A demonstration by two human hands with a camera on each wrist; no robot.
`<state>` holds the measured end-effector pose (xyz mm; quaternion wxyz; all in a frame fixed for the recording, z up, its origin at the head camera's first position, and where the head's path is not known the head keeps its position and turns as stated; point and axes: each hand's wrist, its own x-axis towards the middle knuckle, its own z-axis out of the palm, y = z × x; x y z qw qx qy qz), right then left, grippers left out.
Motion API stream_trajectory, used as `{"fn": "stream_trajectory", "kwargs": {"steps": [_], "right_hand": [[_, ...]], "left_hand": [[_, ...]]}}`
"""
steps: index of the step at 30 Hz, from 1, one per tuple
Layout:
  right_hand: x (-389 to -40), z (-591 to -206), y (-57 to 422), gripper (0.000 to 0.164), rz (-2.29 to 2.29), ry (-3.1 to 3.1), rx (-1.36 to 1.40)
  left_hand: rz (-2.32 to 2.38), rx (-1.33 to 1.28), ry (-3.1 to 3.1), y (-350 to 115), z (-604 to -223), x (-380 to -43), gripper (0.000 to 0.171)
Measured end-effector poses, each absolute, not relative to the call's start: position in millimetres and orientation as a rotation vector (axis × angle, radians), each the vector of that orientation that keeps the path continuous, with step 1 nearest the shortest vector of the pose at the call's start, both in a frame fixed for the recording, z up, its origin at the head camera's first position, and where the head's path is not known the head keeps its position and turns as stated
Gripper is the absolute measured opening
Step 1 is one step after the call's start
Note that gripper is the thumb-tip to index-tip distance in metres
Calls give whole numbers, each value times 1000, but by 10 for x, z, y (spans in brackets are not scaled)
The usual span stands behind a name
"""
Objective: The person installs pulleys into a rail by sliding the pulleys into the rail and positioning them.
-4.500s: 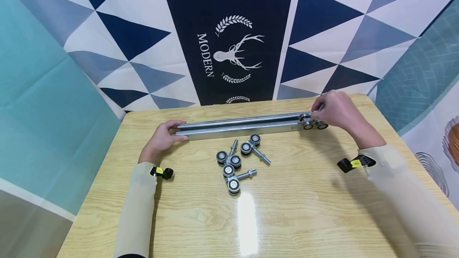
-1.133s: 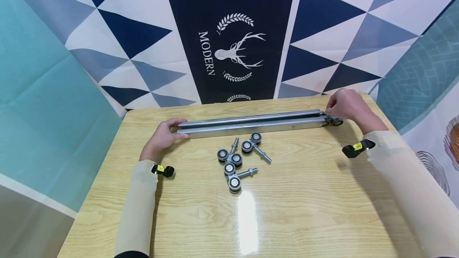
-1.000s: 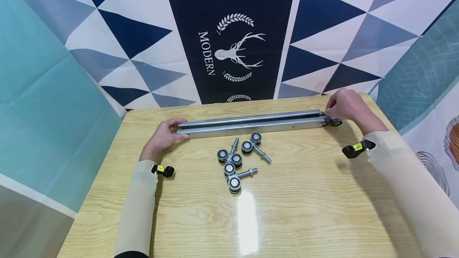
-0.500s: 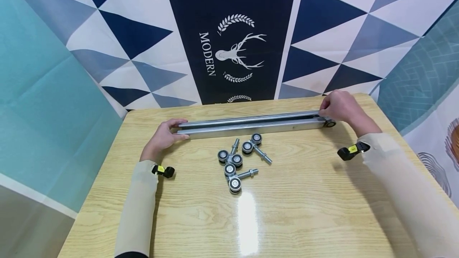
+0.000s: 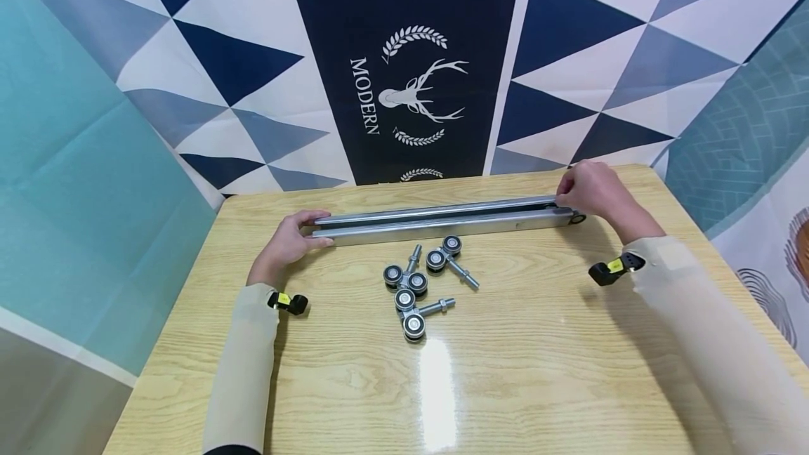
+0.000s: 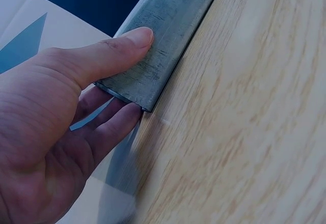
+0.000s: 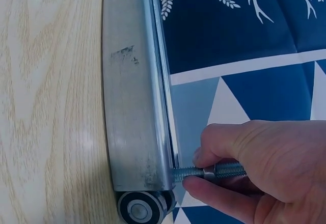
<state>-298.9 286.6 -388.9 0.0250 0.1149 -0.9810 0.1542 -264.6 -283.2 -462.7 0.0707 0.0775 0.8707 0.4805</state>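
A long metal track (image 5: pixel 442 221) with a slot along its top lies across the far part of the table. My left hand (image 5: pixel 288 239) grips its left end, thumb (image 6: pixel 137 38) on the near side face and fingers around the far side. At the other end, my right hand (image 5: pixel 590 192) pinches the threaded bolt (image 7: pixel 191 173) of a roller trolley. The bolt rises through the slot. One wheel pair (image 7: pixel 138 210) shows just outside the track's end; the rest of the trolley is hidden inside the track.
Several more wheels belong to three loose trolleys in front of the track: one trolley (image 5: pixel 450 256) near it, a second trolley (image 5: pixel 405 277) left of that, and a third trolley (image 5: pixel 413 314) nearest me. The wooden table (image 5: pixel 505 371) ends at a patterned cloth backdrop (image 5: pixel 404 90).
My right hand has moved left, and the trolley has slid further into the track's right end, leaving fewer wheels outside. The left hand stays on the left end; the loose trolleys have not moved.
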Motion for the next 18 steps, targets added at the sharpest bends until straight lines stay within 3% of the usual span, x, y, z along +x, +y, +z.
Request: {"fn": "stream_trajectory", "kwargs": {"steps": [18], "right_hand": [[-2990,-3880,2636,4,521,-3056,395]], "left_hand": [[1430,243,2631,-2833,-4635,-2642,61]]}}
